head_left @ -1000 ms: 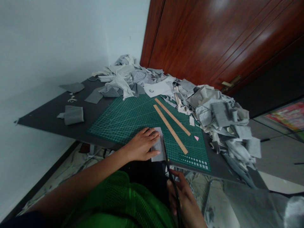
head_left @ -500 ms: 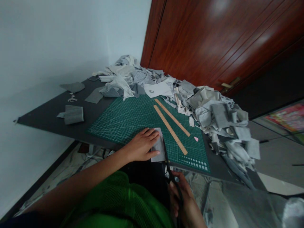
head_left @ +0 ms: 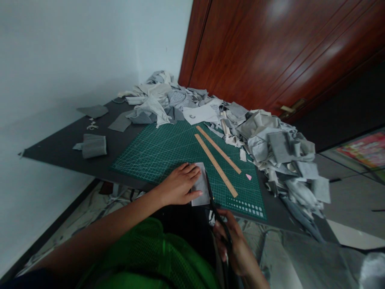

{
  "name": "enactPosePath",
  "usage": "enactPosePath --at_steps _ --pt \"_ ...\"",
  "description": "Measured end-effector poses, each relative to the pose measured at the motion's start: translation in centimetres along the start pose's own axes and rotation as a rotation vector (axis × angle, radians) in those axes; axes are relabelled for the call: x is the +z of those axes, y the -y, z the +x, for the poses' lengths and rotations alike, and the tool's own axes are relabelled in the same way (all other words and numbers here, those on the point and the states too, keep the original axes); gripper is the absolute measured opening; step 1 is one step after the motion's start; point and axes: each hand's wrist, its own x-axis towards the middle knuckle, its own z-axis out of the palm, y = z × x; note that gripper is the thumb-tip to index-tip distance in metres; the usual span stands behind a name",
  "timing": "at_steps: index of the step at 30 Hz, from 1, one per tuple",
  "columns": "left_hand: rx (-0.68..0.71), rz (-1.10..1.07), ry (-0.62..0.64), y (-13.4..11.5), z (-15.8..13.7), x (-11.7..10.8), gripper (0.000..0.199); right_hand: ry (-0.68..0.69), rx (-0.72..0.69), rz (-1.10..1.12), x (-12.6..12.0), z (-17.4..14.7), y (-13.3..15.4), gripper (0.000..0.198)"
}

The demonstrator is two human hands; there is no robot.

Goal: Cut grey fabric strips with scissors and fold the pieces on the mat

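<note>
Dark table (head_left: 60, 148) before a wooden door (head_left: 255, 52), left hand (head_left: 179, 185) flat on grey cloth (head_left: 202, 194), right hand (head_left: 236, 243) around scissors (head_left: 217, 213).

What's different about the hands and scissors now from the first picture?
The right hand shifted slightly rightward, and the handle of the black scissors swung rightward too. Nothing was grabbed or let go. The left hand, gray piece and wooden rulers stayed put.

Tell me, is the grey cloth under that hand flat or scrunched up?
Flat: the grey cloth under the left hand shows straight edges and no bunching.
</note>
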Motion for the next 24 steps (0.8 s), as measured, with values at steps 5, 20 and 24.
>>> enactPosePath --at_steps 5,20,24 --pt "0.004 0.017 -0.009 -0.2 0.1 -0.3 0.064 -0.015 -0.028 -0.028 0.6 0.1 0.3 0.062" --pt "0.008 0.009 -0.019 -0.2 0.0 -0.2 0.065 -0.070 -0.065 -0.089 1.5 -0.3 -0.4 0.068" --pt "0.010 0.016 -0.022 -0.3 0.0 -0.4 0.064 -0.063 -0.067 -0.082 1.5 -0.2 -0.6 0.068"
